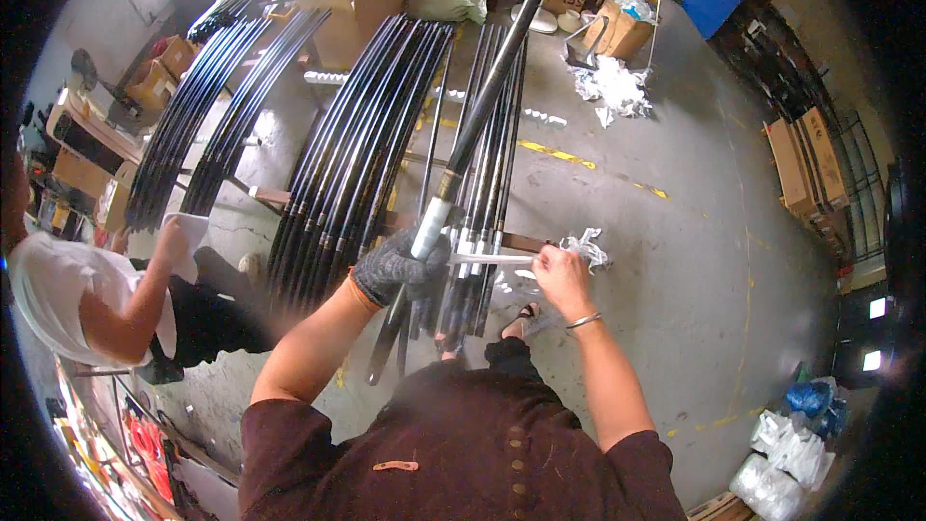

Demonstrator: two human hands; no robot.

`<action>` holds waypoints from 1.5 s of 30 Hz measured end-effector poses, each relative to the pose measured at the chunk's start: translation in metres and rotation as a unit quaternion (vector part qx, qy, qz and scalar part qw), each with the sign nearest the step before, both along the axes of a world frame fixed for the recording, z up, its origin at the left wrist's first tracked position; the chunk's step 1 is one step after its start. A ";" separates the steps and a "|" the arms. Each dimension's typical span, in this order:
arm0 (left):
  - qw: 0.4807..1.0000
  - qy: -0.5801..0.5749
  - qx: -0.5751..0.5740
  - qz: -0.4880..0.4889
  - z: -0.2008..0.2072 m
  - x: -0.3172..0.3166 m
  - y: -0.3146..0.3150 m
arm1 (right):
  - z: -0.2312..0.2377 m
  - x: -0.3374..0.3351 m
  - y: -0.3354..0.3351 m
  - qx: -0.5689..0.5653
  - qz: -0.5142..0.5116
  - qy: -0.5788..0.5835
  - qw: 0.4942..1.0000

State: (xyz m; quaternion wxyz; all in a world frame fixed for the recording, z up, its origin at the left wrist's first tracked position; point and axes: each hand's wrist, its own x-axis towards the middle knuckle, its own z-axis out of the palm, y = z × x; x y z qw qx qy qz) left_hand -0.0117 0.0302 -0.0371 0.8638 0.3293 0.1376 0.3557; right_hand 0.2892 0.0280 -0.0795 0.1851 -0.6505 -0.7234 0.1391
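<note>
A long black pole (pixel 497 72) slants across my view, with a pale, whitish wrapped section (pixel 431 229) near my grip. My left hand (pixel 400 265), in a dark grey knit glove, is closed around the pole at that section. Out to the right, my bare right hand (pixel 562 280) pinches the end of a narrow white strip (pixel 492 259). The strip stretches taut from the pole to my fingers. Beneath the pole, several more black poles (pixel 487 193) lie side by side on a rack, some with white bands.
More black poles (pixel 362 125) rest in rows to the left. A person in a white shirt (pixel 92 294) stands there holding a white cloth (pixel 190 232). Crumpled white wrapping (pixel 617 87) lies on the floor near a cardboard box (pixel 617 31). Plastic bags (pixel 786 449) sit at the lower right.
</note>
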 end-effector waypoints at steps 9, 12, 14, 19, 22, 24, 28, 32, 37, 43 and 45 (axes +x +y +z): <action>0.992 0.009 -0.088 0.089 -0.025 -0.054 -0.023 | -0.079 0.112 -0.041 -0.123 -0.127 -0.224 0.959; 0.981 0.123 -0.027 0.147 -0.022 -0.082 -0.033 | -0.090 0.181 -0.065 -0.137 -0.189 -0.231 0.944; 0.981 0.112 -0.029 0.156 -0.012 -0.091 -0.040 | -0.091 0.223 -0.080 -0.146 -0.234 -0.250 0.928; 0.976 0.168 -0.010 0.138 -0.045 -0.111 -0.050 | -0.063 0.271 -0.104 -0.139 -0.311 -0.276 0.899; 0.966 0.174 -0.038 0.189 -0.045 -0.127 -0.049 | -0.056 0.317 -0.137 -0.145 -0.382 -0.276 0.870; 0.943 0.242 -0.018 0.227 -0.057 -0.141 -0.044 | -0.078 0.375 -0.184 -0.151 -0.367 -0.272 0.877; 0.856 0.383 0.067 0.342 -0.131 -0.154 -0.024 | -0.141 0.446 -0.288 -0.332 -0.394 -0.198 0.834; 0.686 0.638 0.116 0.330 -0.216 -0.156 -0.021 | -0.155 0.468 -0.365 -0.517 -0.176 -0.411 0.730; 0.514 0.818 0.104 0.239 -0.207 -0.139 -0.001 | -0.189 0.391 -0.420 -0.340 -0.454 -0.187 0.802; 0.457 0.877 0.068 0.133 -0.288 -0.138 0.029 | -0.129 0.416 -0.494 -0.381 -0.492 -0.116 0.774; 0.408 0.889 0.131 0.159 -0.267 -0.131 0.031 | -0.132 0.376 -0.475 -0.261 -0.643 0.147 0.705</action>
